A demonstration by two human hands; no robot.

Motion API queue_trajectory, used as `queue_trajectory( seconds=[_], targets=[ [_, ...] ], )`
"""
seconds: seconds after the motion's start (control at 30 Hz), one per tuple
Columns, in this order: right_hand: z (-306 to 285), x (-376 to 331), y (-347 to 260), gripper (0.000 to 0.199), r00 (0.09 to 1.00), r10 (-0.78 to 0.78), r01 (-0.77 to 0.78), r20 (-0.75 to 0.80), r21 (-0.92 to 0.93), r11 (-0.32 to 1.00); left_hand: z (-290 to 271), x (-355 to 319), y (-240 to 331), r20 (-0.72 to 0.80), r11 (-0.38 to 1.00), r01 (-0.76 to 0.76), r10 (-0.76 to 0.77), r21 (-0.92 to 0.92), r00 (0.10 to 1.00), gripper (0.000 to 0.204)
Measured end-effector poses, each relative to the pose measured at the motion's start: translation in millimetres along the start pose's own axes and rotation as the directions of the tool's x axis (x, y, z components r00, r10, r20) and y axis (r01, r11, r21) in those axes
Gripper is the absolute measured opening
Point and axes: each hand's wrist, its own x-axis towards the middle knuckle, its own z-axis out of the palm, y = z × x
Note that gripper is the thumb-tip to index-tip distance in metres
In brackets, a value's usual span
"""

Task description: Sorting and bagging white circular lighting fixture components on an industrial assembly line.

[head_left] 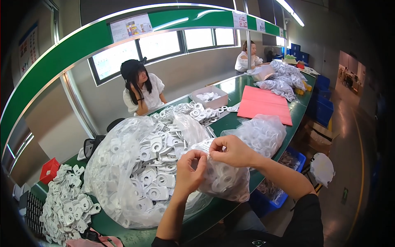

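Both my hands meet at the gathered top of a clear plastic bag [225, 181] filled with white ring-shaped parts. My left hand [191, 171] pinches the bag's neck from the left, thumb against forefinger. From the right, my right hand [232, 151] pinches the same spot, its fingers curled. The bag hangs or rests at the table's near edge; its underside contact is hard to tell. Just left of my hands a large open plastic bag [111, 164] spills many white plastic parts [158, 146]. Behind my right hand lies another filled clear bag [263, 133].
On the green table [298, 108] lie a pink sheet [263, 105], a carton [218, 99] of parts and a heap of filled bags [284, 76]. A red bin [49, 170] and loose parts [68, 201] are left. Blue crates [284, 199] stand below right. Two people sit opposite.
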Motion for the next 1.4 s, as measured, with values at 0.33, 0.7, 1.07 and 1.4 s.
queue_trajectory(
  seconds=[0.33,0.7,1.07,1.4],
  targets=[
    [7.8,-8.8,-10.9,0.011,0.993,-0.017,0.019,-0.117,0.018,1.000,-6.2,-4.0,23.9,-0.029,0.857,-0.354,0.393,0.375,0.919,0.009],
    [2.0,-12.4,-15.5,0.004,0.907,-0.386,0.311,-0.169,-0.351,0.883,8.2,-5.2,16.1,-0.045,0.739,-0.405,0.505,0.538,0.862,0.008],
    [-3.7,-1.7,-14.4,0.010,0.936,-0.348,0.320,0.043,-0.515,0.795,8.0,-2.1,12.4,0.019,0.657,-0.524,0.613,0.542,0.790,0.013],
    [-14.6,9.4,4.1,0.013,0.982,0.063,-0.079,0.176,0.089,0.993,-0.3,1.7,9.7,0.057,0.999,-0.007,0.010,-0.051,0.998,0.010]
  ],
)
